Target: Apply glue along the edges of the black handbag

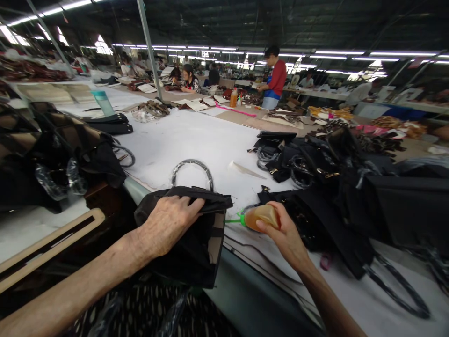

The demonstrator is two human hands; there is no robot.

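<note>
A black handbag (175, 257) hangs partly over the table edge in front of me, its round plastic-wrapped handle (192, 162) standing up at the back. My left hand (175, 220) lies over the bag's upper edge, fingers curled on the dark fabric. In my right hand (286, 229) is a squeeze bottle (261, 217) of amber liquid, held tilted nearly flat. Its green nozzle (233, 220) points left and reaches the bag's right side; the exact contact of the tip is hard to make out.
Black bag pieces (333, 196) with wrapped handles are heaped on the right. More black bags (56, 154) stand at the left, near a long wooden slotted frame (52, 245). A pale pointed tool (245, 169) lies on the white tabletop (157, 140). Other people work farther back.
</note>
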